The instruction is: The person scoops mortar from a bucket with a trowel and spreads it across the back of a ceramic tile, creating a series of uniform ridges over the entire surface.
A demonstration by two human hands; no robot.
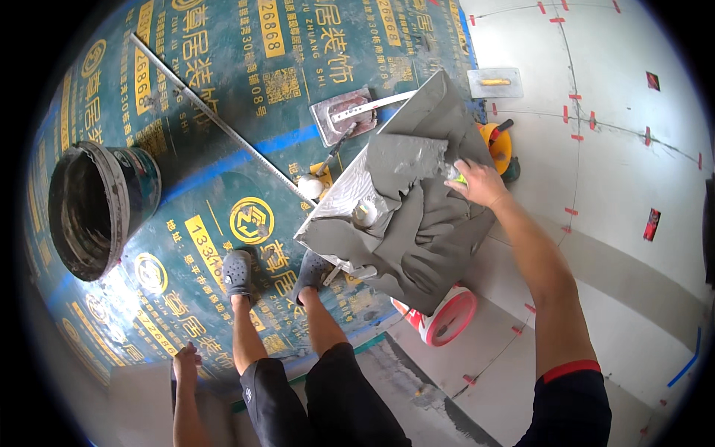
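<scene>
At the far left, a large black bucket [89, 208] caked with grey mortar is seen standing on a green printed floor covering [223, 59]. Below it, near the lower edge, the left hand [186, 365] is held low beside the person's leg, well apart from the work; its fingers are loosely curled and nothing is gripped in it. A long metal straightedge [216, 119] is laid diagonally across the covering. The person's feet in grey clogs [238, 272] are planted on the covering just left of the tile.

In the middle, a large square tile [417, 216] is propped at a tilt, its back coated with grey mortar; its lower corner is rested over a red and white bucket [447, 316]. A small whitish knob-like object [365, 212] is seen on the tile's bare part. Behind the tile, a notched trowel [346, 115] and a rubber mallet [316, 179] are laid on the covering.

The right hand [477, 182] is closed around a trowel handle [456, 176] and is pressed against the tile's upper right area. An orange tool [497, 145] is placed just behind that hand, and a flat float [495, 82] lies further back on the pale tiled floor [633, 186], where red tile spacers [570, 115] are set in the joints.
</scene>
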